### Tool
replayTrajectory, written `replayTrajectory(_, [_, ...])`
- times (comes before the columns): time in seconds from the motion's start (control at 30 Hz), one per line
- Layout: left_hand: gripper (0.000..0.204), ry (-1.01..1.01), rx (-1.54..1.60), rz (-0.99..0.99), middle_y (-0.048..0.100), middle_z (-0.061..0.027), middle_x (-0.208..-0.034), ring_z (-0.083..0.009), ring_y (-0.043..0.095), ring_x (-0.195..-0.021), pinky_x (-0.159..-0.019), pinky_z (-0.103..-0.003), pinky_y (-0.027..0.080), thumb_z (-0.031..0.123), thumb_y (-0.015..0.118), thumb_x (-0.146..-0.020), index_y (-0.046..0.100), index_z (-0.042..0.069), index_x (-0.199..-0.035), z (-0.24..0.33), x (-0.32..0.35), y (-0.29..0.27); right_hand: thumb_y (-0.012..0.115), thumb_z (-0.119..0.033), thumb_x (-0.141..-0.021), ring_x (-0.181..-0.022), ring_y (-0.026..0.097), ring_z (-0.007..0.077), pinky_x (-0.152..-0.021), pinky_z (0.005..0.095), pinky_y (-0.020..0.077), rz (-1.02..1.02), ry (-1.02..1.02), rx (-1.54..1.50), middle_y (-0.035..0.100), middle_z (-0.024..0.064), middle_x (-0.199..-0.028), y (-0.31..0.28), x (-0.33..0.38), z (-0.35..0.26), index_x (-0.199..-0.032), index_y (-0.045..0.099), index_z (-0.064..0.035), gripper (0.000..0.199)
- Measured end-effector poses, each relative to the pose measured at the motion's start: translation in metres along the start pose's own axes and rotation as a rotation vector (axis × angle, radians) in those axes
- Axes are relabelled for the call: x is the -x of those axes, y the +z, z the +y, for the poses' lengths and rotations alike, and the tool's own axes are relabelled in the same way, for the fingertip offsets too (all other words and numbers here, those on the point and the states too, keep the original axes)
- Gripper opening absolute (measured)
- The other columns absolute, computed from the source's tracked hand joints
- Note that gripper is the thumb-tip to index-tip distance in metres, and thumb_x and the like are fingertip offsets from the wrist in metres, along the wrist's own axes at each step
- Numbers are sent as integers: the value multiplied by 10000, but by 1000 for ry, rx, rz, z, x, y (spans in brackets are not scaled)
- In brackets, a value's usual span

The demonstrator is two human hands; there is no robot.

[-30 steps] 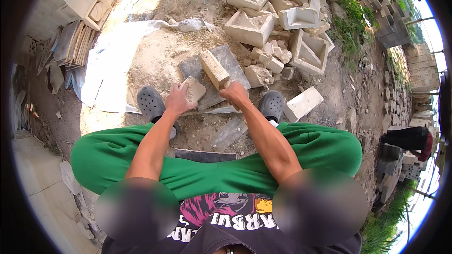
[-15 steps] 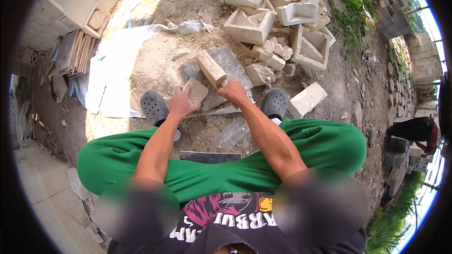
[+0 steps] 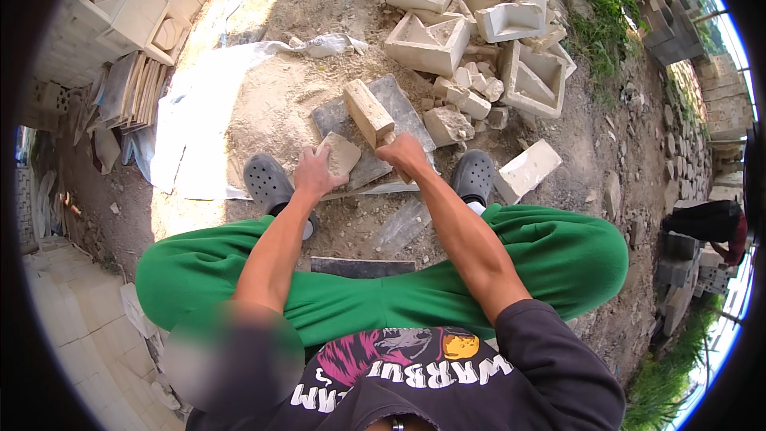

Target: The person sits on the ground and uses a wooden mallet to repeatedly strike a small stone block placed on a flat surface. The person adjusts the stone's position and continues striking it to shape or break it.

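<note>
My right hand (image 3: 403, 153) is wrapped round the handle of a wooden mallet (image 3: 367, 112). The mallet's blocky head is over a dark flat slab (image 3: 403, 108) on the ground between my feet. My left hand (image 3: 317, 172) grips a pale, broken piece of block (image 3: 342, 155) at its left side. That piece rests at the near left part of the slab, just left of the mallet head. The underside of the piece and some of my left fingers are hidden.
Pale crumbled material (image 3: 279, 104) lies on a white sheet (image 3: 191, 120) beyond my left shoe. Broken hollow blocks (image 3: 427, 40) are heaped at the far right. A single pale block (image 3: 529, 170) lies beside my right shoe (image 3: 473, 175). Another person (image 3: 706, 221) bends at the far right.
The mallet and my right hand have shifted slightly right and away from the broken piece. My left hand keeps its hold on the piece. The whole view has moved a little.
</note>
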State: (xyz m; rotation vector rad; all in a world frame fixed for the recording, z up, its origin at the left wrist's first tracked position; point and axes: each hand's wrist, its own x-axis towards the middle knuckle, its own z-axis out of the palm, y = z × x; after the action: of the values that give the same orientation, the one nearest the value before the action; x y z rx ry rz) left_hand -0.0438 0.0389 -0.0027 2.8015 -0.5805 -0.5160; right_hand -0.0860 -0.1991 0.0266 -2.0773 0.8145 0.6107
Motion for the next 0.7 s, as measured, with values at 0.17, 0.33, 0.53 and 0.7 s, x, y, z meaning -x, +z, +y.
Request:
replayTrajectory(0.17, [917, -30, 12, -3, 515, -194, -1224, -383, 559, -1152, -921, -478, 528, 487, 861, -623, 545, 146, -1414, 1, 2, 1, 686, -237, -707, -882, 715, 434, -791, 466, 564, 139, -207, -44, 714, 297, -884, -6, 15, -23, -898, 727, 72, 365])
replayTrajectory(0.33, [934, -24, 57, -28, 514, -195, -1220, -388, 545, -1166, -930, -482, 523, 495, 862, -619, 538, 130, -1415, 7, 0, -6, 679, -239, -718, -924, 716, 426, -817, 474, 563, 144, -161, 121, 714, 298, -983, 17, 13, 4, -951, 729, 69, 389])
replayTrajectory(0.53, [935, -27, 28, -33, 507, -201, -1227, -387, 530, -1182, -939, -487, 519, 505, 863, -621, 540, 118, -1409, 2, -2, -1, 703, -271, -704, -896, 719, 430, -802, 464, 567, 105, -110, 57, 722, 285, -920, 7, 6, 0, -947, 729, 75, 424])
replayTrajectory(0.7, [936, -62, 29, -76, 504, -208, -1223, -396, 530, -1180, -935, -494, 521, 519, 855, -631, 535, 115, -1413, 10, 3, -10, 685, -244, -707, -965, 704, 431, -853, 464, 557, 144, -162, 18, 729, 263, -973, 4, 17, -9, -977, 742, 33, 391])
